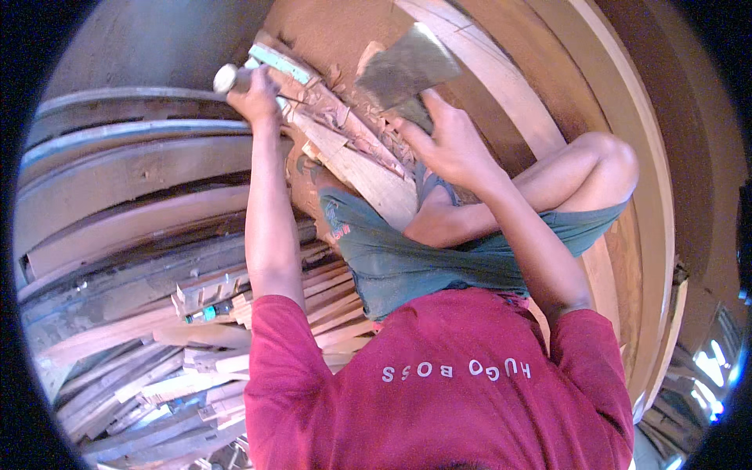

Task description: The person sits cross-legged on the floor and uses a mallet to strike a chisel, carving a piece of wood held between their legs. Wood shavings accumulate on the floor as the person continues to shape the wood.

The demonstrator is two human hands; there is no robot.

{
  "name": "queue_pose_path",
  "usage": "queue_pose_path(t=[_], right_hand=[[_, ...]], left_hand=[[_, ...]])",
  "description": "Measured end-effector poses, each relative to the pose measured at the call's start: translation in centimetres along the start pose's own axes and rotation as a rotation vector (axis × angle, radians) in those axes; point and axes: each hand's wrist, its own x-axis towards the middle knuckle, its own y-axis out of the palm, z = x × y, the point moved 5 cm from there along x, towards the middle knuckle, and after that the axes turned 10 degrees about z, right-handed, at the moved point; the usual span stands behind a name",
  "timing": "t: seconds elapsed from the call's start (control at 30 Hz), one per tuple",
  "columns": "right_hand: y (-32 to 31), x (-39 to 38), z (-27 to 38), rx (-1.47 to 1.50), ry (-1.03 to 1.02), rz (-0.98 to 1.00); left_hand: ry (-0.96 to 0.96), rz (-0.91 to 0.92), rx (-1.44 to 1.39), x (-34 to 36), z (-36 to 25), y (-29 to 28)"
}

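Wooden, pale and long: carved plank (356, 153), lying across the lap on a slant, upper end far-left near the left hand (257, 98), lower end near-right over the grey-green shorts (407, 262). Farthest left of the grip, stacked curved boards (133, 172) and, nearer the body, a heap of thin offcuts (196, 368) with a small green-capped bottle (205, 314) lying among them. Left hand closed firmly round a pale-headed cylindrical handle (229, 78), most likely a mallet or chisel grip, held just above and touching the plank's upper end, beside a mint-green strip (280, 64) along the edge there. Carved relief and loose chips running down the plank's long axis from that fist toward the right. Right hand (450, 141) on the opposite side of the plank, fingers curled and pinching the lower edge of a flat grey blade (407, 66), broad like a hatchet head or wide scraper, tilted up and away from the carving; handle, if any, hidden behind the palm. Blade just right of and above the carved band, so right hand nearer the plank's middle, left nearer its far tip. Beyond the right hand, bare knee (607, 153) and broad curved timber (548, 55) on the floor.
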Motion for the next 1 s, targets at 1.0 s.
queue_pose_path(t=[1.0], right_hand=[[-3.2, 6.3, 19.0, -0.073, -0.691, -0.035]], left_hand=[[0.124, 0.130, 0.288, -4.9, -0.9, 1.4]])
